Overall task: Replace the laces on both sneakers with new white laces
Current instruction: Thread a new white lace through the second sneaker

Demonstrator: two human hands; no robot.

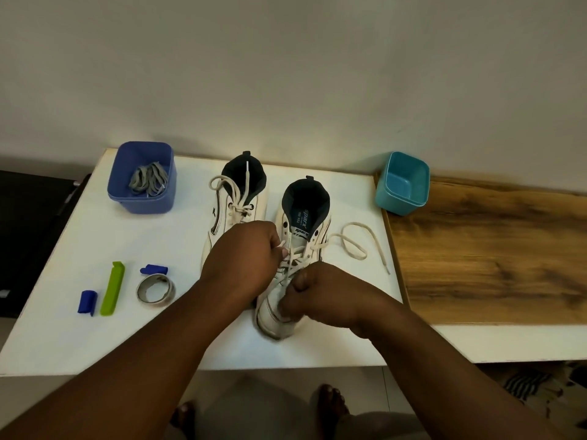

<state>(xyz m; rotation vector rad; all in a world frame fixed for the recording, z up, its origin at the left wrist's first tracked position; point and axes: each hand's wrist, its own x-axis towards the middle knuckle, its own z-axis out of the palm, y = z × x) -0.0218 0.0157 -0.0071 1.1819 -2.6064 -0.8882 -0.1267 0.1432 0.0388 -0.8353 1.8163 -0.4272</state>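
Both forearms reach in from the near edge of the white table [222, 350], over bare toes on the floor below. Left hand [244, 258] has its fingers curled, pinching the white lace [293, 260] at the eyelets of the right sneaker [295, 249]. Right hand [320, 296] sits over that sneaker's toe, fingers curled round the lace just below the left hand's pinch. This sneaker stands toe toward the person, its toe close to the near table edge; its upper eyelets are unthreaded, and the loose lace end [355, 246] loops out to the right, its tip lying near the seam where the white top meets the wood panel [492, 258]. Just beside it on the left stands the left sneaker [236, 201], laced, with loose loops and a tip draped over its dark collar; its heel is close to the far edge by the wall. A blue tub [141, 198] at the far left corner holds grey laces [147, 179]. A teal tub [401, 185] stands tilted at the far edge, straddling the seam onto the wood. On the left part of the table lie a tape roll [155, 289], a green clip [112, 289] and two small blue pieces [87, 301], well apart from the sneakers, with open white surface around them and along the near left edge. Open white surface also lies between the blue tub and the left sneaker, and the wood panel is bare out to the right.
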